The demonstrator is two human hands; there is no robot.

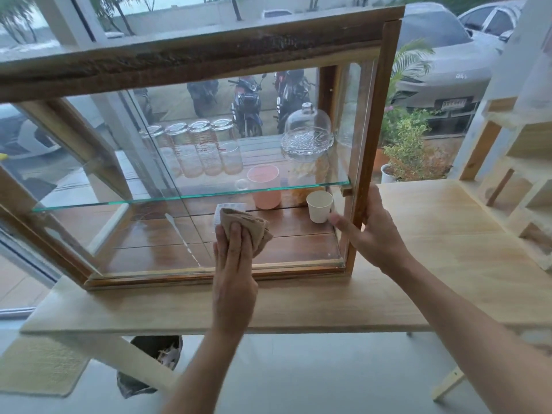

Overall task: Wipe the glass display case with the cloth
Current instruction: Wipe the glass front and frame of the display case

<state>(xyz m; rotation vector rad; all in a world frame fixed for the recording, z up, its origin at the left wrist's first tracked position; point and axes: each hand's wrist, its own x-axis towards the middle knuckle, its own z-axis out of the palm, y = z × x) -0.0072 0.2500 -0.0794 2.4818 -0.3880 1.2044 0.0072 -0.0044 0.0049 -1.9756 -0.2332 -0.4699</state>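
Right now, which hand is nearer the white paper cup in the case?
Right. The right hand grips the case's right front post, thumb just beside the white paper cup through the glass. The left hand presses the cloth on the front pane, further left and lower.

glasses (197, 147) on shelf (191, 195), cups (319, 206) below

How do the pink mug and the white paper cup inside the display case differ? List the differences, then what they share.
The pink mug is taller and wider; the white paper cup is smaller. The pink mug has a handle; the white paper cup has none. The pink mug stands further back, the white paper cup nearer the front right. Both stand upright on the wooden floor of the case.
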